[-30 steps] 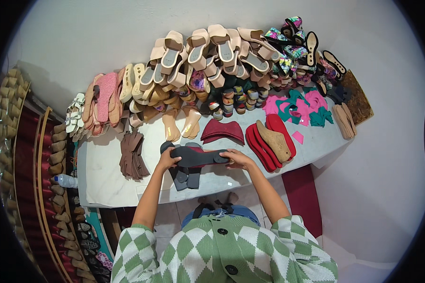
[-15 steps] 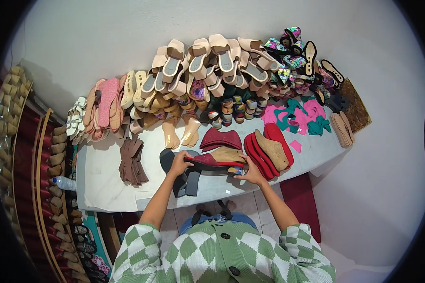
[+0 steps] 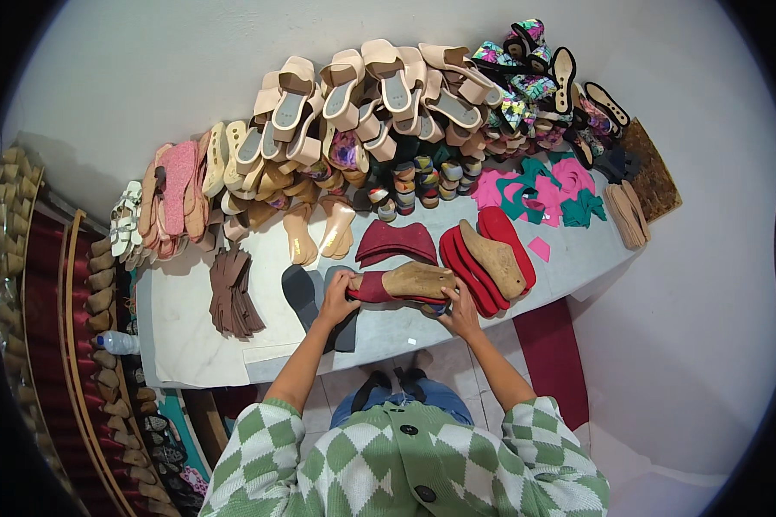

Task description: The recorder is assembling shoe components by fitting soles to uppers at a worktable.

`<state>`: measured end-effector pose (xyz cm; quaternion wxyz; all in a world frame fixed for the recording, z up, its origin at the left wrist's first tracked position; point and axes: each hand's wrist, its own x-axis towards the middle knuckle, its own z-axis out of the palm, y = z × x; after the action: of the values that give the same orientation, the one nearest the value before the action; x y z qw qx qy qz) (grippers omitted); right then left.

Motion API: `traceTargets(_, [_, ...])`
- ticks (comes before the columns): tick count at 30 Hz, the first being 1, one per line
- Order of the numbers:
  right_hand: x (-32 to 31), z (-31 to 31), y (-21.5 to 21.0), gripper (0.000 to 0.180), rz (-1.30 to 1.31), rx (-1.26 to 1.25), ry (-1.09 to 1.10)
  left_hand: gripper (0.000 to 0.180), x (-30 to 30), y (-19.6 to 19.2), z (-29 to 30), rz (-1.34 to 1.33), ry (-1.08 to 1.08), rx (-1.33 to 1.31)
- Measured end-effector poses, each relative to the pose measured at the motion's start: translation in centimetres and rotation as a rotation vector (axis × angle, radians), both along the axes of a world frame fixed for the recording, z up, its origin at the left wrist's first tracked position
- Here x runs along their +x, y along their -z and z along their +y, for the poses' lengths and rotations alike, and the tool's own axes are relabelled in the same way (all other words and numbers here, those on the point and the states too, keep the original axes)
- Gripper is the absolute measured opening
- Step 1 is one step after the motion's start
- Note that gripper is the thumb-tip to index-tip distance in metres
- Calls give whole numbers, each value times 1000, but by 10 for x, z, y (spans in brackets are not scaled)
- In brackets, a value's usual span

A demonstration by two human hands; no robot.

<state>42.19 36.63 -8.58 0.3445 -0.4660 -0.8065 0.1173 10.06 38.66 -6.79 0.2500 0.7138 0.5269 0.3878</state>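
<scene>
Both my hands hold a sandal on a wooden shoe last (image 3: pixel 412 280) just above the table's near edge. My left hand (image 3: pixel 340 296) grips its toe end, beside the dark red strap (image 3: pixel 372 286) that wraps the last. My right hand (image 3: pixel 459 308) is closed round the heel end. A patterned block heel (image 3: pixel 434 308) shows only in part beneath it. Dark grey soles (image 3: pixel 301 295) lie under and left of my left hand. Beyond the sandal is a stack of dark red upper pieces (image 3: pixel 397 242). Red soles (image 3: pixel 468 274) and another wooden last (image 3: pixel 494 258) lie right of my right hand.
Finished beige heeled sandals (image 3: pixel 342 86) are piled along the wall, with patterned sandals (image 3: pixel 526 86) at right. Brown strips (image 3: pixel 234 295) lie at left; pink and green scraps (image 3: pixel 539 191) at right. A shelf of lasts (image 3: pixel 103 314) and a plastic bottle (image 3: pixel 119 343) stand left of the table (image 3: pixel 198 362).
The sandal has been rolled in my hands, so more of the last's top shows and the block heel is mostly hidden. My view has shifted slightly.
</scene>
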Motion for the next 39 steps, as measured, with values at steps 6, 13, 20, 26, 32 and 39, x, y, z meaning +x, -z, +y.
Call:
traceTargets(6, [-6,-3,-17,81,99,-74,-36,38,-3,-1,-9,-163,-21,-236])
traceTargets(13, [3,-11,-7,79,206,-285,-49,23,-4,15,-5,-391,-136,-520])
traceTargets(20, [-17,-16,-27,90,502,-415,16,24,-11,34,-10,-333,-168,-439])
traceTargets(26, [-13,-25,-18,95,276,-368,115,30,4,38,-20,-363,-125,-297])
traceTargets(32, [8,-26,-14,91,282,-320,138,34,32,16,-29,-126,-188,-268])
traceTargets(39, [19,-21,-22,73,255,-351,101,42,33,-7,-22,407,-144,-145])
